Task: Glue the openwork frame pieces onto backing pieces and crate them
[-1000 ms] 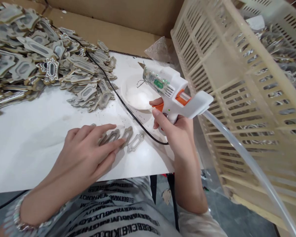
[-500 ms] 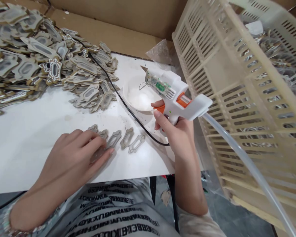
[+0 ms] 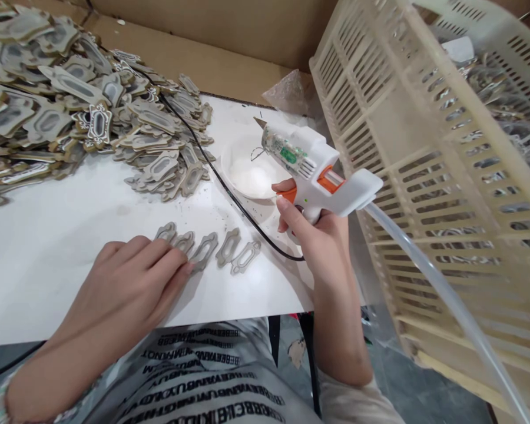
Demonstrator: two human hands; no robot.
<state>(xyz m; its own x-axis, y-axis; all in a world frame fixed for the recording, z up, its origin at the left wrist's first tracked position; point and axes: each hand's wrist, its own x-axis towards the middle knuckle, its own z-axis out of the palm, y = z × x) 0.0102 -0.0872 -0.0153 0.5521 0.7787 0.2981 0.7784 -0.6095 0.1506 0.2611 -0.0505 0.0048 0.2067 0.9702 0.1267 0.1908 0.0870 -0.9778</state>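
My right hand (image 3: 313, 229) is wrapped around the handle of a white hot glue gun (image 3: 309, 156), with a finger at its orange trigger. The nozzle points up and left, above a white bowl (image 3: 242, 171). A clear tube-like glue stick (image 3: 441, 294) trails from the gun's back. My left hand (image 3: 136, 277) lies low over the white table, fingers curled and pressed together, thumb against the index finger. Its fingertips are hidden at a row of small grey ornate frames (image 3: 204, 250); whatever they grip is hidden too. Another frame (image 3: 246, 257) lies at the row's right end.
A large heap of similar frames (image 3: 48, 118) covers the back left. A black cord (image 3: 229, 194) crosses the white table (image 3: 92, 206). Beside my right arm stands a cream plastic crate (image 3: 380, 118) with more pieces inside. Clear plastic film (image 3: 287, 91) sits behind the bowl.
My left hand has shifted slightly left and its thumb has drawn in against the index finger. The right hand and glue gun stay almost where they were.
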